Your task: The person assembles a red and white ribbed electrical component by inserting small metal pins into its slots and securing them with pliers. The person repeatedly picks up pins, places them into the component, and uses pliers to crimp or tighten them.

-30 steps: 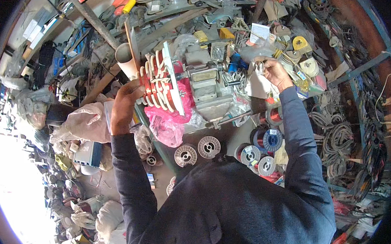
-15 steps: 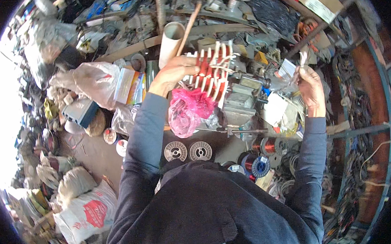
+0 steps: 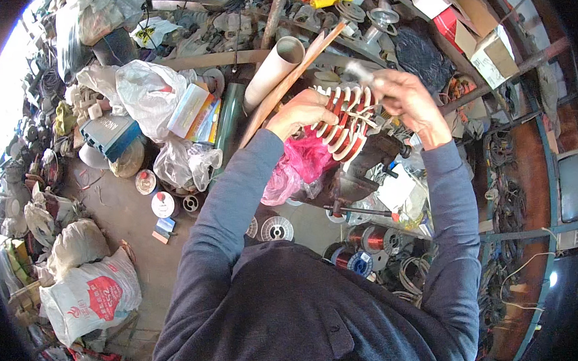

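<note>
My left hand is closed on the near left end of a ribbed coil former, with pale rings and reddish copper wire wound between them. A pale tie runs across its middle. Beyond its right end is my right hand, fingers bent together and partly smeared by motion. A blurred whitish thing shows at those fingertips, its kind unclear. Right below the left hand and former hangs or lies a pink plastic bag. A wooden stick and a cardboard tube lean beyond the left wrist.
Several spools of copper wire sit at the lower right. A metal rod with a handle reaches over the floor. At left are clear plastic bags, a blue-grey box and a white sack. Cardboard boxes stand far right.
My right hand has moved left and up, close to the coil former. The left hand and former have shifted right in the picture, and the whole view has shifted too.
</note>
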Demonstrator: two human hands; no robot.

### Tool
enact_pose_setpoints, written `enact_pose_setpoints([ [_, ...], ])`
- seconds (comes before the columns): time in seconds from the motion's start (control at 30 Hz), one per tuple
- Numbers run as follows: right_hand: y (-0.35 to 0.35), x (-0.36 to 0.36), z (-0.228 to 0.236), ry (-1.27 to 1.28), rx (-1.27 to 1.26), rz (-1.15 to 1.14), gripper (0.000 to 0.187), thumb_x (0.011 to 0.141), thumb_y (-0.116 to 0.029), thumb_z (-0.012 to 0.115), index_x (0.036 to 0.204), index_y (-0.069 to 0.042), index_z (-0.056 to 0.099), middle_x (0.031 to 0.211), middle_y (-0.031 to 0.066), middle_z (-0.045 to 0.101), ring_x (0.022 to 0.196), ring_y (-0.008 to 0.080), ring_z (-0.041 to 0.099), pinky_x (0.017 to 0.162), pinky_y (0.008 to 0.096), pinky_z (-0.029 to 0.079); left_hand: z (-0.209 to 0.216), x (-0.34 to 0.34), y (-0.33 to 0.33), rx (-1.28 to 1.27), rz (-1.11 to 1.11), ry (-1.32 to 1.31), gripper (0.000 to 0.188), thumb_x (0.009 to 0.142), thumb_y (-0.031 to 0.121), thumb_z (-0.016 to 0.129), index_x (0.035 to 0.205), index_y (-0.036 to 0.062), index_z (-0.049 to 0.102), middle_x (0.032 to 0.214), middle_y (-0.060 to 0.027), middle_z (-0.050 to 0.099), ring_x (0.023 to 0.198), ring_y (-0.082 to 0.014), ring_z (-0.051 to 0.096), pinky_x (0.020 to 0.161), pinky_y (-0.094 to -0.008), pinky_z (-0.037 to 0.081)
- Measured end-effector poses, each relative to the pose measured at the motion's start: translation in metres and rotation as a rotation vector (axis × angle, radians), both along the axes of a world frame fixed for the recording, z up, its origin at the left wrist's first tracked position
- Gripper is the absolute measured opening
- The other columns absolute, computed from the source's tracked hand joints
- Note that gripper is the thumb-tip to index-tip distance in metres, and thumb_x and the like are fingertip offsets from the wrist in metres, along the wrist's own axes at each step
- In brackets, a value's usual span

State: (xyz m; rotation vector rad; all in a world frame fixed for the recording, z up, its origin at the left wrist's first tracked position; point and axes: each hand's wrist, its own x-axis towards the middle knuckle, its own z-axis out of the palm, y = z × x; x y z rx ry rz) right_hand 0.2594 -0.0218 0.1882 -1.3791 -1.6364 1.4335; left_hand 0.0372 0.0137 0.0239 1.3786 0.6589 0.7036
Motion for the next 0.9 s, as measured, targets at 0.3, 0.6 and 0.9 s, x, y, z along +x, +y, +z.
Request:
enact_pose_setpoints([
  [0.3, 0.03, -0.05, -0.017, -0.778, 0.1, 0.434, 0.02, 0.086, -0.015, 0.07, 0.098, 0.001, 0.074, 0.08, 0.0068, 0.07, 0.076, 0.0148, 0.063, 0.073, 0.0339, 0.052, -0.006, -0.001, 0.003, 0.004, 0.072, 0.061, 0.017, 0.088, 0.012, 0.066, 0.095, -0.0018, 0.072, 0.075, -0.0028, 0.066, 0.068, -0.0132, 0.06, 0.062, -0.0304, 0.047],
  [0.6, 0.035, -0.057, -0.025, -0.98, 0.278, 0.44, 0.029, 0.079, -0.018, 0.069, 0.1, 0.001, 0.074, 0.085, 0.0222, 0.072, 0.079, 0.0318, 0.071, 0.075, 0.0443, 0.054, -0.012, -0.012, 0.011, -0.008, -0.137, -0.102, 0.018, 0.084, 0.017, 0.079, 0.093, 0.0016, 0.076, 0.08, -0.0044, 0.07, 0.073, -0.0148, 0.061, 0.066, -0.0293, 0.045],
  [0.9, 0.034, -0.055, -0.031, -0.949, 0.324, 0.423, 0.028, 0.078, -0.019, 0.069, 0.099, -0.001, 0.076, 0.087, 0.0218, 0.073, 0.082, 0.0342, 0.072, 0.076, 0.0446, 0.055, -0.009, -0.007, 0.01, -0.036, -0.105, -0.068, 0.018, 0.078, 0.014, 0.08, 0.09, 0.0008, 0.076, 0.079, -0.0044, 0.07, 0.074, -0.0144, 0.062, 0.068, -0.0306, 0.045],
])
